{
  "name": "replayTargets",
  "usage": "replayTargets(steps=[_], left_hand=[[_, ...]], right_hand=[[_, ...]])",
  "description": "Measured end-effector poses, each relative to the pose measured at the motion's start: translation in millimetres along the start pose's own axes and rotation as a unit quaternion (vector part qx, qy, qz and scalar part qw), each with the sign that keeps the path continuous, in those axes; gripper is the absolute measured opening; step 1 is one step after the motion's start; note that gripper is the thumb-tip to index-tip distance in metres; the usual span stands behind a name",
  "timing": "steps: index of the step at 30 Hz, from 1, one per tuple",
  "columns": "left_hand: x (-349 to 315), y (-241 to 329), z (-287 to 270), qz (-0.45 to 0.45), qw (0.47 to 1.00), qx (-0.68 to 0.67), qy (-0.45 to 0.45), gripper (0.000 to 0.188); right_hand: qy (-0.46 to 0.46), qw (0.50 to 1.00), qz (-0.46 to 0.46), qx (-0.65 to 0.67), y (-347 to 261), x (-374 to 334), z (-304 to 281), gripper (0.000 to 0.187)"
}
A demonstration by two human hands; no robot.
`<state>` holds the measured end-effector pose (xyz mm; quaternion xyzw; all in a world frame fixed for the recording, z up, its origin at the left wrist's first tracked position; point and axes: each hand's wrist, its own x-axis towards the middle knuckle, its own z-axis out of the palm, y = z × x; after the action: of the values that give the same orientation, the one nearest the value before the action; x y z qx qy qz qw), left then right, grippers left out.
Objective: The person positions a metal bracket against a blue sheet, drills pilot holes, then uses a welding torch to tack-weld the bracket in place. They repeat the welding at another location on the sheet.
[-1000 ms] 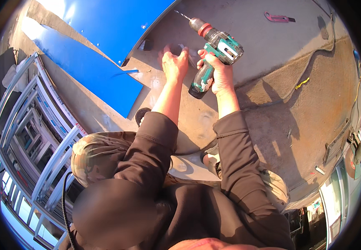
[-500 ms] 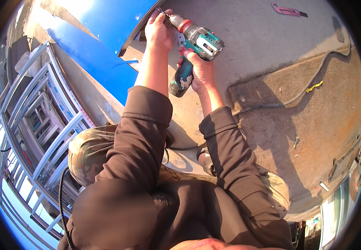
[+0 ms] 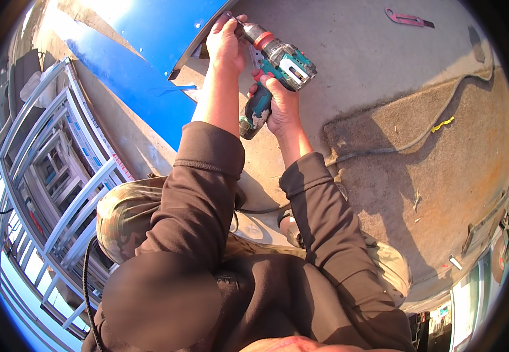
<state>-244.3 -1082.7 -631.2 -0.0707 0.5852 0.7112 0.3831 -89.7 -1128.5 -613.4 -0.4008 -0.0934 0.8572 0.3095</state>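
A teal and black cordless drill with a red collar lies across the top middle, its chuck pointing up and left. My right hand is wrapped round its handle, the battery end tilting down-left. At the drill's tip, beside the corner edge of a blue sheet panel, my left hand has its thumb and fingers closed. Whatever they pinch is too small and hidden to name. Small bright fasteners dot the panel near its edge, and a torn blue strip sticks out from its side.
A pink-handled utility knife lies on the concrete at the upper right. A grey hose runs over a brown mat, with a yellow scrap beside it. Stacked pale metal frames stand at my left.
Both hands and the drill have shifted only very slightly. The drill stays at the panel's edge, held the same way.
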Motion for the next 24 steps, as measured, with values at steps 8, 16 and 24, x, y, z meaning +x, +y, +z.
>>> replayTargets(steps=[8, 16, 24], left_hand=[[-0.7, 2.8, 2.4, 0.001, 1.0, 0.017, 0.011, 0.023], [-0.2, 26.7, 1.9, 0.327, 0.906, 0.23, 0.142, 0.019], [135.6, 118.6, 23.4, 0.39, 0.672, 0.606, -0.172, 0.048]], right_hand=[[0.01, 0.999, 0.008, 0.034, 0.1, 1.7, 0.4, 0.025], [-0.02, 0.999, 0.006, -0.024, -6.2, -1.0, 3.5, 0.034], [-0.044, 0.998, -0.01, -0.038, -13.3, 0.4, 4.4, 0.03]])
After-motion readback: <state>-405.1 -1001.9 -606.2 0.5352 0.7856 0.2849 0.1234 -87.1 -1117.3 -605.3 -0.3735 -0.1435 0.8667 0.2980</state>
